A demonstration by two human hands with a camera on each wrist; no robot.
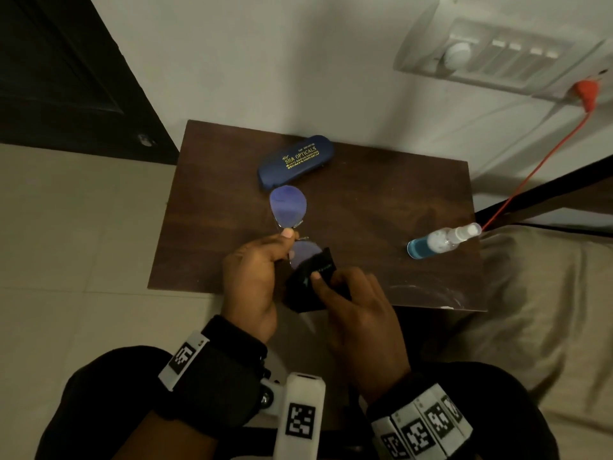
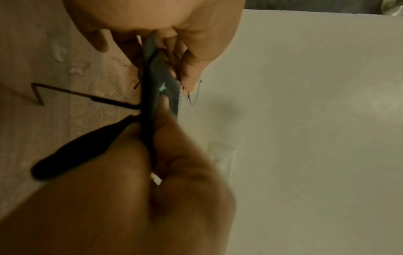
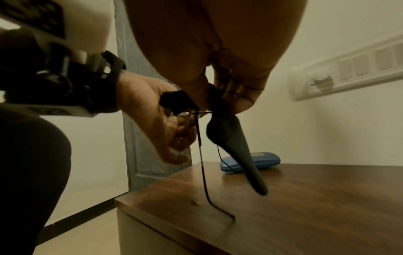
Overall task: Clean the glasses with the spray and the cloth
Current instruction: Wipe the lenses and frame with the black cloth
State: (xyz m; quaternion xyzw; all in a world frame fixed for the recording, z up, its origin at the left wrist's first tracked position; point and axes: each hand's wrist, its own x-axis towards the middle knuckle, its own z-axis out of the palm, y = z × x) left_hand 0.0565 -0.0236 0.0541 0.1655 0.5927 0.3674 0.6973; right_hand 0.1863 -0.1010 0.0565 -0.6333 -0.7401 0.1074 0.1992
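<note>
Above the bench's (image 1: pixel 381 180) near edge, the left hand (image 1: pixel 255 277) pinches the glasses (image 1: pixel 288 209) at the bridge, long axis running away, while the right hand (image 1: pixel 358 313) pinches the cloth (image 1: pixel 310 283) over the nearer lens; the spray (image 1: pixel 441 240) lies well right.

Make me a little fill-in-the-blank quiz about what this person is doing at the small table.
1. The right hand presses a black ____ against one lens of the glasses.
2. The left hand holds the glasses by the ____ between the two lenses.
3. The spray bottle lies on its side on the table and holds a ____ liquid.
4. The closed blue ____ with gold lettering lies near the table's far edge.

Missing words: cloth; bridge; blue; case
</note>
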